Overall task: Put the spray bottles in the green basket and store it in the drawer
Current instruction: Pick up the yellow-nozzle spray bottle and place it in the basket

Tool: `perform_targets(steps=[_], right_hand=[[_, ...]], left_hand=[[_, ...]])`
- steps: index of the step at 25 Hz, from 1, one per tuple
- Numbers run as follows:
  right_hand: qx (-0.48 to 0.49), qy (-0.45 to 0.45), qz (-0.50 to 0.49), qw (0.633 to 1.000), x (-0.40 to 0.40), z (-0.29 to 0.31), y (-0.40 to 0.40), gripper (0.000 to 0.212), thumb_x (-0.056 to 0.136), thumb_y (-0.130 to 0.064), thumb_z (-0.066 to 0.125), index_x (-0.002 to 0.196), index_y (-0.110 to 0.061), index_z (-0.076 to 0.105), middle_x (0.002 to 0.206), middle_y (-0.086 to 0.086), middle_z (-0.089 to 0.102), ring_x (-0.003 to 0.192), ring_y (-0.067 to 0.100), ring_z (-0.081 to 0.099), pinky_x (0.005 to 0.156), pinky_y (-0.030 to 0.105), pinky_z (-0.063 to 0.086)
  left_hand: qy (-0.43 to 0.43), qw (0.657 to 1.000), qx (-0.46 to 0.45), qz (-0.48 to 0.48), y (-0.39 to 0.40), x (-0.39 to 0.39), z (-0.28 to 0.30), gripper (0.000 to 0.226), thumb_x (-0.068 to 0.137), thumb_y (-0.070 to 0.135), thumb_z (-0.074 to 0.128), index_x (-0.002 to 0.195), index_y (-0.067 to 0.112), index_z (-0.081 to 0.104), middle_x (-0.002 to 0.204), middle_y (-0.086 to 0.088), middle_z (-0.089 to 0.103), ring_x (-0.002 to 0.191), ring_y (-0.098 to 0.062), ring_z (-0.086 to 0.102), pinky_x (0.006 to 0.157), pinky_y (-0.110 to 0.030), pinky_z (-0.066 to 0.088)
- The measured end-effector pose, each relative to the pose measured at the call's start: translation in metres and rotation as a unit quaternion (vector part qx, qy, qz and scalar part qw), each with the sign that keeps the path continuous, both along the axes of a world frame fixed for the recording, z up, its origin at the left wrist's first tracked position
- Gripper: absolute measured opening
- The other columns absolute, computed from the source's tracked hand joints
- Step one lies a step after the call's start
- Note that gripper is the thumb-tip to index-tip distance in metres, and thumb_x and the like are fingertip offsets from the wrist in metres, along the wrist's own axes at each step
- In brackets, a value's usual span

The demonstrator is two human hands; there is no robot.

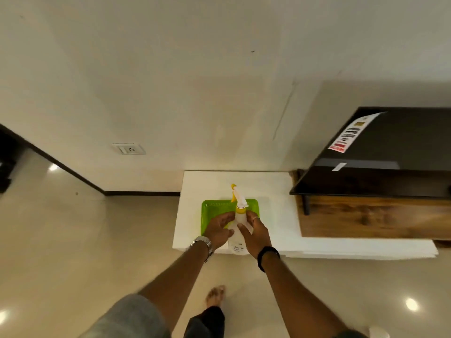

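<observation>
Over the green basket (214, 211), both hands (238, 231) clasp the spray bottle (238, 224).

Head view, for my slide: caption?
Both hands, left hand and right hand, hold a spray bottle over the green basket.

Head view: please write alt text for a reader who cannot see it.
Both hands, left hand and right hand, hold a clear spray bottle with a yellow trigger over a green basket on a white surface. A dark wooden cabinet stands to the right.
</observation>
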State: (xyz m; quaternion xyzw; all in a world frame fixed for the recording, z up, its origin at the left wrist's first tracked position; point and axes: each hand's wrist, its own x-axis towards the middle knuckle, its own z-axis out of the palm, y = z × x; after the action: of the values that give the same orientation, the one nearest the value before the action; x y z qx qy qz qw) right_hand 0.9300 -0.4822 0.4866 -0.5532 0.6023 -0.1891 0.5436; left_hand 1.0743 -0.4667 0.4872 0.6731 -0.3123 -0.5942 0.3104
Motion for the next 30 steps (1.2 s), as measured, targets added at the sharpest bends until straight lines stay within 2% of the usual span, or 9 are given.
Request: perform_targets(steps=[3, 7, 10, 15, 17, 21, 24, 27, 30], right_hand=[[-0.013, 0.033, 0.043, 0.998, 0.043, -0.028, -0.036, 0.043, 0.100, -0.014, 0.059, 0.141, -0.011, 0.049, 0.137, 0.009, 0.062, 0.130, 0.027, 0.057, 0.105, 0.033, 0.045], [-0.014, 0.070, 0.055, 0.996, 0.079, -0.054, -0.064, 0.043, 0.100, -0.014, 0.058, 0.142, -0.012, 0.048, 0.139, 0.008, 0.062, 0.129, 0.029, 0.056, 0.105, 0.037, 0.045], [-0.009, 0.084, 0.045, 0.995, 0.097, -0.092, -0.077, 0.042, 0.099, -0.014, 0.060, 0.140, -0.014, 0.051, 0.136, 0.005, 0.065, 0.128, 0.026, 0.058, 0.103, 0.036, 0.047], [-0.008, 0.098, 0.024, 0.995, 0.122, -0.150, -0.081, 0.038, 0.098, -0.014, 0.062, 0.135, -0.018, 0.057, 0.130, 0.001, 0.069, 0.124, 0.023, 0.062, 0.101, 0.036, 0.051], [-0.015, 0.094, 0.019, 0.995, 0.128, -0.169, -0.082, 0.035, 0.099, -0.018, 0.061, 0.133, -0.020, 0.058, 0.128, 0.000, 0.070, 0.121, 0.021, 0.063, 0.096, 0.036, 0.054], [-0.025, 0.096, -0.001, 0.995, 0.138, -0.206, -0.079, 0.034, 0.098, -0.016, 0.062, 0.131, -0.022, 0.060, 0.123, -0.005, 0.073, 0.116, 0.018, 0.067, 0.090, 0.031, 0.054], [-0.030, 0.081, -0.026, 0.996, 0.143, -0.220, -0.074, 0.036, 0.097, -0.015, 0.062, 0.132, -0.024, 0.059, 0.124, -0.008, 0.072, 0.118, 0.015, 0.066, 0.088, 0.026, 0.052], [-0.053, 0.065, -0.045, 0.995, 0.148, -0.233, -0.072, 0.038, 0.097, -0.013, 0.061, 0.133, -0.025, 0.058, 0.125, -0.008, 0.072, 0.116, 0.014, 0.065, 0.089, 0.028, 0.054], [-0.040, 0.059, -0.050, 0.996, 0.149, -0.236, -0.066, 0.052, 0.096, -0.008, 0.060, 0.145, -0.020, 0.049, 0.141, 0.002, 0.063, 0.126, 0.020, 0.059, 0.099, 0.029, 0.051]], left_hand=[[-0.033, 0.999, 0.000, -0.011, -0.024, 0.044, -0.029, 0.070, 0.082, -0.019, 0.053, 0.145, 0.011, 0.049, 0.147, -0.012, 0.053, 0.136, -0.024, 0.049, 0.111, -0.044, 0.045], [-0.067, 0.998, 0.015, -0.016, -0.040, 0.072, -0.060, 0.070, 0.086, -0.008, 0.051, 0.149, 0.023, 0.044, 0.152, -0.005, 0.046, 0.132, -0.017, 0.047, 0.102, -0.028, 0.043], [-0.125, 0.991, -0.015, -0.056, -0.050, 0.079, -0.096, 0.068, 0.091, -0.003, 0.046, 0.153, 0.022, 0.035, 0.157, -0.003, 0.039, 0.137, -0.016, 0.042, 0.104, -0.022, 0.035], [-0.258, 0.952, -0.078, -0.143, -0.046, 0.088, -0.152, 0.070, 0.089, -0.003, 0.043, 0.155, 0.011, 0.026, 0.157, -0.009, 0.039, 0.137, -0.027, 0.047, 0.107, -0.031, 0.039], [-0.299, 0.935, -0.095, -0.167, -0.047, 0.092, -0.171, 0.071, 0.085, -0.003, 0.046, 0.153, 0.006, 0.027, 0.153, -0.011, 0.044, 0.131, -0.030, 0.052, 0.113, -0.034, 0.031], [-0.350, 0.910, -0.112, -0.193, -0.046, 0.100, -0.207, 0.071, 0.083, -0.001, 0.046, 0.151, 0.006, 0.029, 0.157, -0.010, 0.040, 0.147, -0.024, 0.037, 0.126, -0.044, 0.012], [-0.359, 0.906, -0.135, -0.177, -0.046, 0.105, -0.221, 0.072, 0.080, -0.004, 0.047, 0.150, 0.004, 0.033, 0.157, -0.014, 0.039, 0.152, -0.029, 0.027, 0.125, -0.047, 0.018], [-0.346, 0.909, -0.162, -0.169, -0.050, 0.110, -0.231, 0.072, 0.077, -0.008, 0.048, 0.148, -0.001, 0.037, 0.153, -0.021, 0.043, 0.150, -0.037, 0.030, 0.120, -0.045, 0.027], [-0.357, 0.907, -0.142, -0.172, -0.047, 0.113, -0.233, 0.072, 0.078, -0.004, 0.048, 0.149, -0.004, 0.035, 0.157, -0.022, 0.037, 0.151, -0.039, 0.024, 0.120, -0.047, 0.028]])
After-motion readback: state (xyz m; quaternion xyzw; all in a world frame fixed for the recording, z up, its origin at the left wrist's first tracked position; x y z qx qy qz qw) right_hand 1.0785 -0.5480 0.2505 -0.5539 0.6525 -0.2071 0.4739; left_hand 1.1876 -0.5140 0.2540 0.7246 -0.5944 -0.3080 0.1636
